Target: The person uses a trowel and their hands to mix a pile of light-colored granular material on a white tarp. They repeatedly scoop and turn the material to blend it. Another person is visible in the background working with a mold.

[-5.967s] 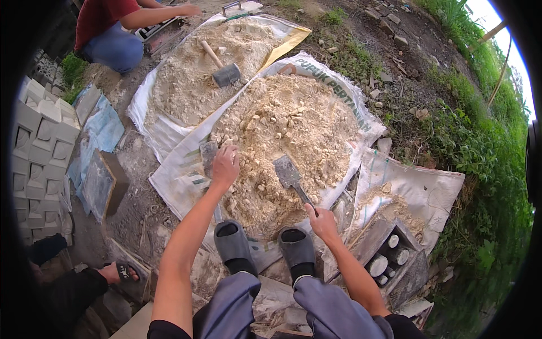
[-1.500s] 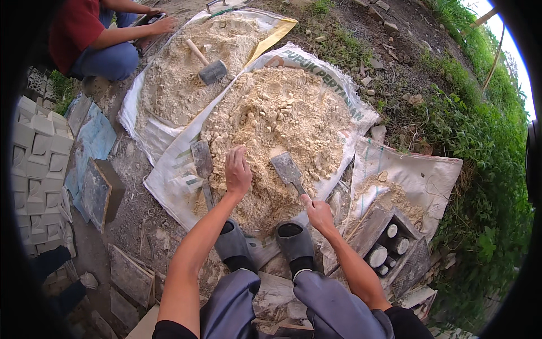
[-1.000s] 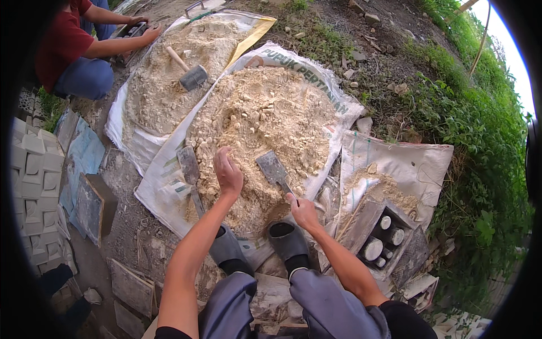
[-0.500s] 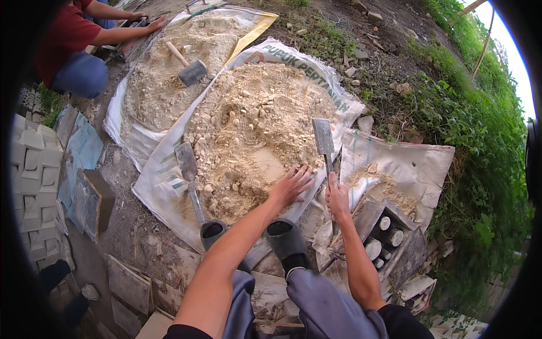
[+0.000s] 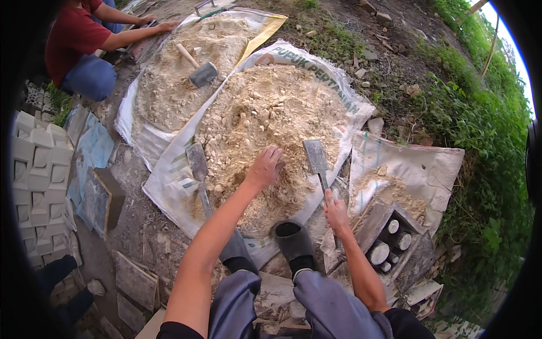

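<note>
A mound of pale, crumbly stone and powder (image 5: 243, 121) lies on a white woven sack (image 5: 164, 186) before my feet. My left hand (image 5: 266, 168) is at the middle of the mound, its fingers bent down toward the lumps. Its fingertips are partly hidden, so what is in them cannot be made out. To its right, my right hand (image 5: 336, 213) grips the handle of a dusty flat-bladed tool (image 5: 315, 157). That tool's rectangular blade points away from me over the mound's right side. Along the left edge of the mound rests a similar flat-bladed tool (image 5: 197, 163).
A mallet (image 5: 203, 74) lies on a second powder-covered sack. Beyond it a person in a red shirt (image 5: 76, 37) crouches, arms stretched forward. At right stands a box of round pale-ended pieces (image 5: 379, 253). Carved pale blocks (image 5: 42, 181) are stacked left. Greenery (image 5: 485, 147) borders the right.
My left hand has moved left and farther up the mound, and its fingers are more bent. The blade in my right hand has dipped and tilted left. The whole view has shifted slightly.
</note>
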{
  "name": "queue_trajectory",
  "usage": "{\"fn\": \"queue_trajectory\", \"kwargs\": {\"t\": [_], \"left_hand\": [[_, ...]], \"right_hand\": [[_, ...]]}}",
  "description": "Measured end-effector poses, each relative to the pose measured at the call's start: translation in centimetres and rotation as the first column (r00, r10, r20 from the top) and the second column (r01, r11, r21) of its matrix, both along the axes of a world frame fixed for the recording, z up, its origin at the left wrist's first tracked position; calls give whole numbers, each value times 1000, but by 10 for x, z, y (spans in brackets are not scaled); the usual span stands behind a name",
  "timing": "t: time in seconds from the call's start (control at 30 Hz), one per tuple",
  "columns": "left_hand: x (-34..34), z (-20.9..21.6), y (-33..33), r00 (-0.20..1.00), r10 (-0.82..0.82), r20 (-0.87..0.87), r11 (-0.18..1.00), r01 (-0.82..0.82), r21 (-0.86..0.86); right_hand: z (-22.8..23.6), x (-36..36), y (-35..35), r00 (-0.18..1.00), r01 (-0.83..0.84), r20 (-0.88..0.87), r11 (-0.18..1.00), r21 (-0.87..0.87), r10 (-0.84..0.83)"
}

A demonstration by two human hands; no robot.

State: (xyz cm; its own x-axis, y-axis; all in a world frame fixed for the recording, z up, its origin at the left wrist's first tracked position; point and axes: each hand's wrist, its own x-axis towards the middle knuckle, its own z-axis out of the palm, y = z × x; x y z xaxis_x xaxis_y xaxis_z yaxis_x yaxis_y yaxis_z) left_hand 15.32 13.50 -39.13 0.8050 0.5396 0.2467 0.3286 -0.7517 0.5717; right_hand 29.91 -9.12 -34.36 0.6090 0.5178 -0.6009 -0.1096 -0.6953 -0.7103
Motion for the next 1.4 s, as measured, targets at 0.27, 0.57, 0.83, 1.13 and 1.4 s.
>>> {"fn": "queue_trajectory", "kwargs": {"t": [0.27,0.57,0.83,1.13,1.4], "left_hand": [[-75,1,8,971,192,-144,978,-176,115],[-91,-9,2,972,181,-148,983,-184,-3],[-99,-4,10,978,151,-143,984,-162,-68],[-88,-34,13,837,542,74,823,-510,-251],[-106,-25,24,860,510,22,835,-489,-253]], "right_hand": [[43,-24,42,985,-123,144,972,199,95],[-21,-37,31,823,-421,254,845,-329,508],[31,-28,45,888,-324,338,946,-25,313],[-25,-38,63,787,-457,317,845,-280,530],[37,-22,46,843,-416,280,886,-203,460]]}}
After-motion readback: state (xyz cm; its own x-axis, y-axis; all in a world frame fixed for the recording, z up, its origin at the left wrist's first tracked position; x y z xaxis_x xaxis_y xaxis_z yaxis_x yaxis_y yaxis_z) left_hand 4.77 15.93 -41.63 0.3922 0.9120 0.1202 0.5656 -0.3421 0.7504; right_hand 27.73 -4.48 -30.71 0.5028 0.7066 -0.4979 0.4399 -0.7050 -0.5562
